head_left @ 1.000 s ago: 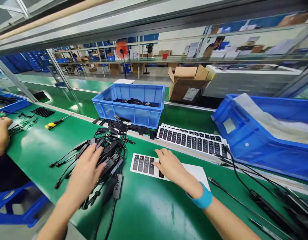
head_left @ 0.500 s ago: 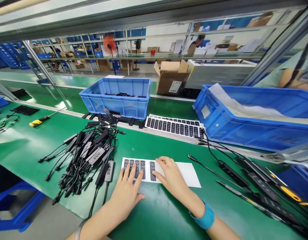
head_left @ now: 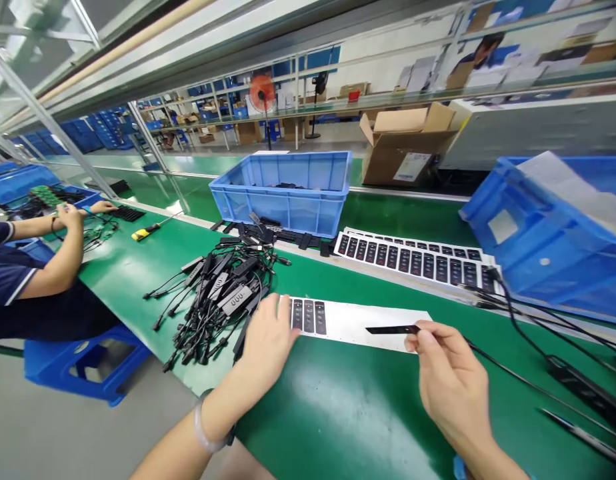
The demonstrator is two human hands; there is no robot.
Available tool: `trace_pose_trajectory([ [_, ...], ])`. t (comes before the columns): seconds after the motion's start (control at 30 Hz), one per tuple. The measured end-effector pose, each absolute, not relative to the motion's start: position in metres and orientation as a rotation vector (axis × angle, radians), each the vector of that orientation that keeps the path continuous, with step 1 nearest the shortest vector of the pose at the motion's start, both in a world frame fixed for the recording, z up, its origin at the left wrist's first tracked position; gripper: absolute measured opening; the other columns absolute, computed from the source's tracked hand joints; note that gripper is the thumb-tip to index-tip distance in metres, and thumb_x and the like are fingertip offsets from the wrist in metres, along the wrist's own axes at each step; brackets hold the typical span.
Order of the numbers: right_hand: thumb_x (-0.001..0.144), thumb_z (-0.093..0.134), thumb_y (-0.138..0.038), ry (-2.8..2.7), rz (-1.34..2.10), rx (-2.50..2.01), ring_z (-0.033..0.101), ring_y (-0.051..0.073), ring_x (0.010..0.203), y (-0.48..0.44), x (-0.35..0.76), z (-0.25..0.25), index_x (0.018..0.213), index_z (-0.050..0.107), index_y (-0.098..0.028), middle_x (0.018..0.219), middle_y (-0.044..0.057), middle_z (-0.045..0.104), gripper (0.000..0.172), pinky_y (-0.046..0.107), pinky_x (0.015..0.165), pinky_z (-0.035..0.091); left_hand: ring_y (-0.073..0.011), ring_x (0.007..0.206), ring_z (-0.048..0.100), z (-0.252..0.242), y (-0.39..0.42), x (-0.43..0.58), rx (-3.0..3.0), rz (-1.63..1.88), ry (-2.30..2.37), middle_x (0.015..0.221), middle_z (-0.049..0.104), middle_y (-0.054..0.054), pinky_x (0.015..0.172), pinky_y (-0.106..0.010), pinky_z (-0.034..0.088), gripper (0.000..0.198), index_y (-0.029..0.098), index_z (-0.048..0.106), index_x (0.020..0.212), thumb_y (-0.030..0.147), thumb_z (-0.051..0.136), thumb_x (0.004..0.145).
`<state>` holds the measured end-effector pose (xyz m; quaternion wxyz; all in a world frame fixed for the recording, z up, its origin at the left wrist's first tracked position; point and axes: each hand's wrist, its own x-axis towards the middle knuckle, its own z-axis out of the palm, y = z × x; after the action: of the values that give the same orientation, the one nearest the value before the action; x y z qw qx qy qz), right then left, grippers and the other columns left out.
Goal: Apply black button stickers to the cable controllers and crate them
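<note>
My right hand (head_left: 451,373) pinches a thin black sticker label (head_left: 391,330) by one end, above the right part of a white sticker sheet (head_left: 361,320). Several dark printed labels (head_left: 308,317) remain on the sheet's left part. Over the sheet's left end lies my left hand (head_left: 269,340), its thumb apart from the fingers; some fingertips are hidden. Just left of it is a heap of black and grey USB hubs with cables (head_left: 223,290). One grey hub (head_left: 237,300) lies on top with its slots upward.
More label sheets (head_left: 408,260) lie behind, between a blue bin (head_left: 283,200) and another blue bin (head_left: 548,247). Black cables (head_left: 518,320) and a pen (head_left: 583,430) are at right. A screwdriver (head_left: 146,232) lies left, near a co-worker's arms (head_left: 68,247).
My right hand has lifted a label off the sheet and moved right with it. My left hand has shifted to the sheet's left end. The view has turned left, showing a co-worker.
</note>
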<state>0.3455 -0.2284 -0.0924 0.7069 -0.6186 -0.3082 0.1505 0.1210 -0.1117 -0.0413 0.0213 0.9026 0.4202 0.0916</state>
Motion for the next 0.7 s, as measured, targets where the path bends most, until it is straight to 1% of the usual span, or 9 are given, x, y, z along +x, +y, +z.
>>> trace_pose_trajectory([
  [0.1,0.080,0.067,-0.045,-0.552,0.498,-1.299,0.050,0.014,0.062,-0.225,0.344,-0.099,0.086,0.059,-0.022,0.075,-0.001,0.053,0.025,0.029,0.059,0.042,-0.0398,0.099,0.061,-0.024,-0.107,0.083,2.613,0.126,1.705,0.104,0.062,-0.023,0.080,-0.050,0.049,0.029,0.007,0.055,0.107,0.029,0.060,0.087],
  [0.17,0.077,0.070,-0.047,-0.521,0.560,-1.258,0.049,0.013,0.060,-0.223,0.340,-0.098,0.085,0.057,-0.023,0.074,-0.002,0.051,0.028,0.027,0.056,0.042,-0.0353,0.086,0.065,-0.018,-0.107,0.059,2.513,-0.028,1.739,0.089,0.064,-0.016,0.072,-0.043,0.049,0.016,0.013,0.057,0.089,0.029,0.056,0.089],
  [0.23,0.075,0.072,-0.047,-0.515,0.595,-1.221,0.049,0.012,0.061,-0.221,0.334,-0.093,0.086,0.056,-0.024,0.075,-0.002,0.051,0.031,0.025,0.054,0.042,-0.0278,0.075,0.066,-0.015,-0.107,0.045,2.441,0.013,1.629,0.076,0.063,-0.008,0.065,-0.035,0.048,0.017,0.018,0.053,0.084,0.029,0.046,0.094],
  [0.33,0.073,0.074,-0.047,-0.523,0.637,-1.161,0.050,0.012,0.063,-0.216,0.329,-0.082,0.090,0.054,-0.026,0.079,-0.003,0.052,0.034,0.023,0.054,0.044,-0.0199,0.067,0.065,-0.007,-0.105,0.055,2.018,0.476,1.301,0.073,0.062,-0.002,0.061,-0.030,0.048,0.021,0.021,0.048,0.093,0.038,0.037,0.098],
  [0.4,0.074,0.075,-0.047,-0.526,0.658,-1.130,0.049,0.012,0.063,-0.211,0.330,-0.075,0.090,0.053,-0.027,0.079,-0.003,0.052,0.034,0.022,0.052,0.043,-0.0154,0.060,0.062,-0.002,-0.103,0.078,1.598,0.705,1.004,0.076,0.063,0.000,0.058,-0.027,0.048,0.026,0.021,0.047,0.100,0.045,0.042,0.095],
  [0.43,0.074,0.075,-0.046,-0.528,0.668,-1.113,0.049,0.012,0.064,-0.207,0.331,-0.072,0.090,0.053,-0.027,0.079,-0.003,0.051,0.034,0.022,0.051,0.043,-0.0132,0.057,0.059,0.001,-0.103,0.093,1.436,0.747,0.883,0.076,0.062,0.001,0.056,-0.026,0.047,0.028,0.020,0.047,0.104,0.047,0.045,0.093],
  [0.5,0.075,0.074,-0.045,-0.540,0.682,-1.069,0.049,0.012,0.064,-0.200,0.336,-0.066,0.090,0.053,-0.027,0.078,-0.004,0.051,0.032,0.021,0.051,0.043,-0.0105,0.054,0.056,0.002,-0.104,0.125,1.209,0.732,0.719,0.076,0.062,0.001,0.054,-0.024,0.046,0.035,0.019,0.048,0.114,0.044,0.053,0.090],
  [0.57,0.078,0.072,-0.043,-0.554,0.687,-1.010,0.048,0.011,0.062,-0.194,0.340,-0.061,0.091,0.052,-0.027,0.077,-0.004,0.051,0.028,0.021,0.051,0.042,-0.0105,0.057,0.057,-0.004,-0.109,0.153,1.057,0.634,0.640,0.078,0.062,0.001,0.057,-0.025,0.047,0.042,0.019,0.047,0.120,0.035,0.061,0.084],
  [0.7,0.082,0.067,-0.041,-0.527,0.718,-0.977,0.046,0.010,0.056,-0.188,0.342,-0.066,0.093,0.049,-0.028,0.073,-0.005,0.048,0.025,0.020,0.049,0.041,-0.0130,0.065,0.062,-0.032,-0.121,0.182,0.867,0.371,0.627,0.086,0.065,-0.003,0.065,-0.029,0.050,0.057,0.016,0.048,0.121,0.013,0.068,0.068],
])
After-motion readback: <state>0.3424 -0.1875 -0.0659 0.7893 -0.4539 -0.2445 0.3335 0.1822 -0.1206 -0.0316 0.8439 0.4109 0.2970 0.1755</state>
